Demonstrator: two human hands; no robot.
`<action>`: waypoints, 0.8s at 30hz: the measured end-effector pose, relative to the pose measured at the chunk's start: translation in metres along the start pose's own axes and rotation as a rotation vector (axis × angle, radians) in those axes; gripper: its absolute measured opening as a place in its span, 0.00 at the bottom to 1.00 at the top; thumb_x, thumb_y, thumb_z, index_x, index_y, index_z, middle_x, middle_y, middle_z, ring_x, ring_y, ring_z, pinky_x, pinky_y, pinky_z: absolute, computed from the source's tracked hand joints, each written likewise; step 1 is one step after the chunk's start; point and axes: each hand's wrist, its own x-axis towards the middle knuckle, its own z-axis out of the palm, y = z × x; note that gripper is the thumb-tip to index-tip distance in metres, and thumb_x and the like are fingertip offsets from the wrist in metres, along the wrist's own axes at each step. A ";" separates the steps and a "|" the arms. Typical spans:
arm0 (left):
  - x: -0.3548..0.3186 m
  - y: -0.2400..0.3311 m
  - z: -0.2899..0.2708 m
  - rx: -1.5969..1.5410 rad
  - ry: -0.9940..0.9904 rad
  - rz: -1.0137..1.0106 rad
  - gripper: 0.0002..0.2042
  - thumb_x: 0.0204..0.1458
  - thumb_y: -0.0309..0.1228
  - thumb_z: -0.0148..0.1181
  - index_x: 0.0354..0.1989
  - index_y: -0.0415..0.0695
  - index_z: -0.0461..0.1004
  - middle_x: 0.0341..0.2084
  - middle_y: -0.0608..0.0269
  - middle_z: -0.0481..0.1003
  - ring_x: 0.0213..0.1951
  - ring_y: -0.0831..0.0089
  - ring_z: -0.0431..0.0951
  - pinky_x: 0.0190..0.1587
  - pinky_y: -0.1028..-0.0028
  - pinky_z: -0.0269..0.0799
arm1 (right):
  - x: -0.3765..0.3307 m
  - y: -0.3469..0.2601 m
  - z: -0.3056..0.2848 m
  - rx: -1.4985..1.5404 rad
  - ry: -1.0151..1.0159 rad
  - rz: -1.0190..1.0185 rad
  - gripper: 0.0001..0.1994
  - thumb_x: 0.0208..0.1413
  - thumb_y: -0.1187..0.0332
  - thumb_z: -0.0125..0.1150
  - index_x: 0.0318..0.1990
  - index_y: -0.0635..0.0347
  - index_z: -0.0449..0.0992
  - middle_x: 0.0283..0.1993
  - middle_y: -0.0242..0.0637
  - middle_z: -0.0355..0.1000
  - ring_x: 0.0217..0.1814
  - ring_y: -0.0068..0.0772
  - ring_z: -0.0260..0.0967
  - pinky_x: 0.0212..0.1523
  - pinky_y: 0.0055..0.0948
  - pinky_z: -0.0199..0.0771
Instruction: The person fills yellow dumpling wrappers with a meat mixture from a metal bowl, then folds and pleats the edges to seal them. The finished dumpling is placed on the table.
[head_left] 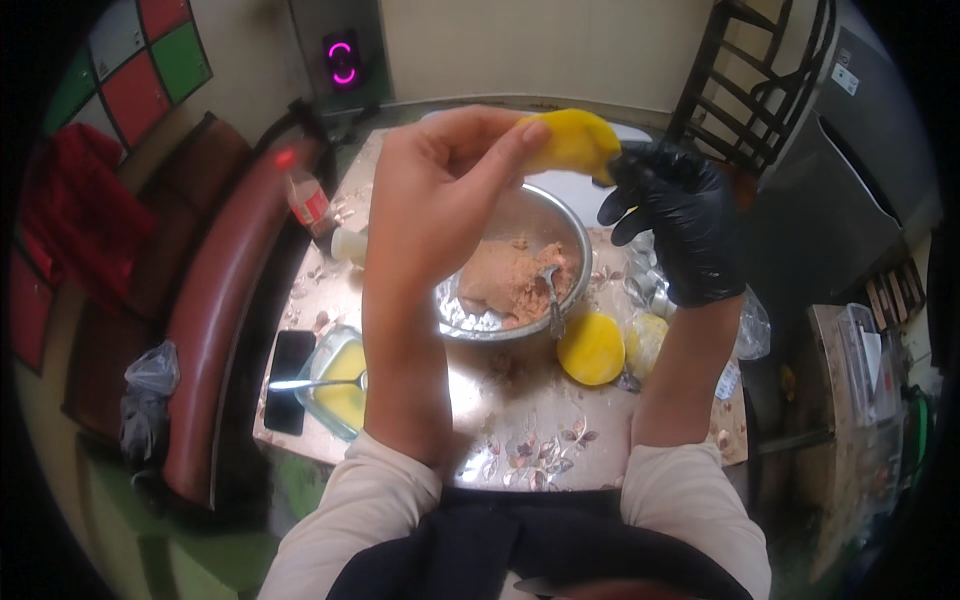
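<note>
My bare left hand [440, 190] and my right hand [672, 222], which wears a black glove, are raised above the table and together pinch a folded yellow dough round [570, 142]. Below them stands a metal bowl [570, 225] of brownish minced filling [515, 280] with a spoon [552, 300] stuck in it. A stack of flat yellow dough rounds [592, 348] lies just right of the bowl, next to a plastic bag [650, 340] holding more yellow dough.
A glass dish of yellow liquid [338, 385] with a spoon lies at the table's left, beside a black phone [288, 380]. A plastic bottle [312, 205] lies at the far left edge. A brown bench [215, 320] runs along the left; a black metal chair [745, 90] stands beyond.
</note>
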 end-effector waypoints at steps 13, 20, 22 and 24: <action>-0.003 0.006 0.003 0.030 0.017 -0.025 0.11 0.54 0.32 0.63 0.37 0.35 0.80 0.28 0.56 0.80 0.30 0.76 0.79 0.35 0.80 0.73 | -0.003 -0.004 -0.002 -0.096 -0.050 -0.073 0.13 0.48 0.77 0.68 0.43 0.67 0.78 0.35 0.44 0.78 0.27 0.30 0.77 0.27 0.22 0.77; -0.004 -0.002 0.005 0.008 -0.001 0.018 0.11 0.53 0.31 0.63 0.37 0.35 0.80 0.27 0.57 0.80 0.29 0.76 0.79 0.34 0.81 0.73 | -0.002 -0.007 -0.009 -0.196 -0.076 -0.057 0.13 0.50 0.76 0.67 0.44 0.68 0.78 0.37 0.41 0.78 0.32 0.28 0.77 0.33 0.23 0.79; -0.003 -0.003 0.007 -0.015 -0.028 0.022 0.11 0.53 0.31 0.63 0.37 0.35 0.80 0.28 0.57 0.80 0.29 0.76 0.79 0.34 0.81 0.73 | -0.001 -0.007 -0.011 -0.113 -0.100 -0.067 0.11 0.51 0.74 0.66 0.43 0.68 0.79 0.37 0.40 0.78 0.33 0.27 0.76 0.34 0.23 0.79; -0.001 -0.003 0.008 -0.032 -0.055 0.034 0.10 0.53 0.31 0.64 0.37 0.36 0.80 0.28 0.56 0.80 0.29 0.75 0.80 0.34 0.81 0.73 | 0.000 -0.005 -0.012 -0.100 -0.065 -0.072 0.10 0.52 0.73 0.66 0.42 0.67 0.79 0.36 0.39 0.77 0.34 0.26 0.75 0.35 0.22 0.77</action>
